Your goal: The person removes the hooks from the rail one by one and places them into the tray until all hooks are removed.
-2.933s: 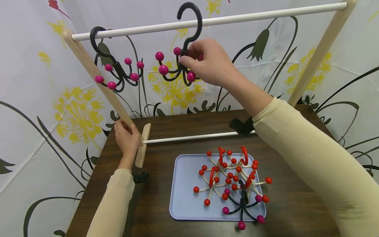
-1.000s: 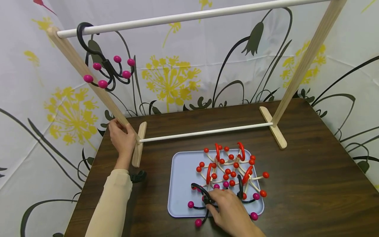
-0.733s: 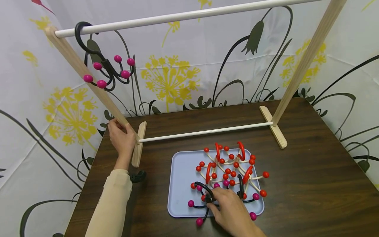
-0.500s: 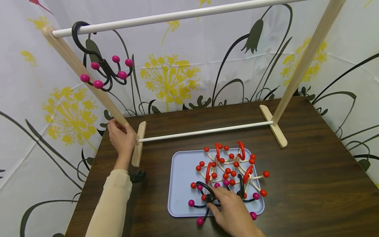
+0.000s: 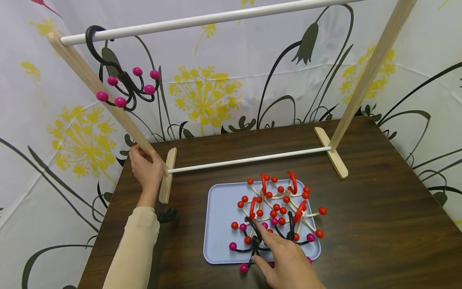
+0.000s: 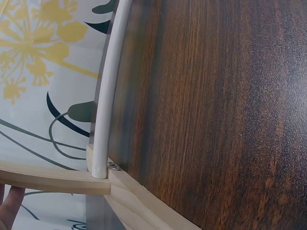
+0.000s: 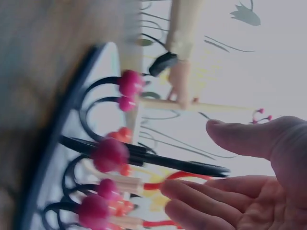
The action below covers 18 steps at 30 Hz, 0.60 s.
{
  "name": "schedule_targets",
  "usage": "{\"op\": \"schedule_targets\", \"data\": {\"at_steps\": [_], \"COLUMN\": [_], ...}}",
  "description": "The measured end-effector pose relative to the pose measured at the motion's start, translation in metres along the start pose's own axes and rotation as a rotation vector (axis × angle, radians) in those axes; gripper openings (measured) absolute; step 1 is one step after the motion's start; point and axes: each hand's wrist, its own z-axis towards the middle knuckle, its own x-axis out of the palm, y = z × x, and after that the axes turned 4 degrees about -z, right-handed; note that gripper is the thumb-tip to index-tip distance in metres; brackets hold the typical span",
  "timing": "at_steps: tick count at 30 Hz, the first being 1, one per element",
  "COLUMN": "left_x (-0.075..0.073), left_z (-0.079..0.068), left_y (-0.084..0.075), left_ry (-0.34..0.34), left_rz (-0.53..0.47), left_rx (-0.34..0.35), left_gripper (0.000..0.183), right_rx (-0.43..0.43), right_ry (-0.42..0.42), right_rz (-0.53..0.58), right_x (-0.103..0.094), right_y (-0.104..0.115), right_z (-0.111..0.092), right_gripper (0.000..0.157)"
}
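My left hand (image 5: 147, 166) grips the wooden upright (image 5: 135, 130) of a rack, low down by its foot; fingertips (image 6: 10, 206) show under the wood in the left wrist view. My right hand (image 5: 286, 261) is spread beside a black hook hanger (image 5: 255, 239) with pink ball tips, which sits on the blue tray (image 5: 218, 241), hook upward. In the right wrist view the thumb and fingers stand apart around the hook (image 7: 192, 166), gripping nothing. A second black hanger (image 5: 290, 226) stands close by on the tray, partly hidden by the hand. Another black hanger (image 5: 126, 80) hangs from the top bar.
Several cream hangers with red hooks and red balls (image 5: 276, 207) crowd the tray's right side, some arms jutting past its rim. The white top bar (image 5: 216, 17) spans above; a lower white bar (image 5: 249, 160) runs behind the tray. A flowered cloth (image 5: 216, 88) backs the table.
My right hand brought a black hanger down from the top bar to the tray, and its fingers have since spread off it. My left hand stayed on the upright.
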Motion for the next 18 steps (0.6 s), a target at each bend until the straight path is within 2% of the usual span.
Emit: {"op": "schedule_targets", "data": {"at_steps": [4,7,11,14,18], "left_x": [0.0,0.0,0.0,0.0,-0.001], "left_z": [0.001,0.002,0.002,0.002,0.0], "left_y": [0.001,0.001,0.002,0.002,0.002], "left_ry": [0.0,0.002,-0.003,-0.006,0.002], "left_rz": [-0.002,-0.001,0.002,-0.002,-0.007], "left_rx": [-0.004,0.0,0.01,0.016,0.018], "left_gripper": [0.034,0.034,0.033,0.033,0.034], "right_rx": [0.014,0.014,-0.108,-0.236,-0.347], "right_ry": [-0.027,-0.098,-0.292,-0.428,-0.493], "right_rz": [-0.045,-0.034,-0.03,-0.053,-0.046], "right_x": [-0.016,-0.033,-0.059,-0.078,-0.098], "right_y": [0.007,0.012,0.018,0.021,0.025], "right_z": [-0.009,-0.015,-0.017,-0.011,0.005], "right_gripper": [0.064,0.053,0.035,0.031,0.028]}}
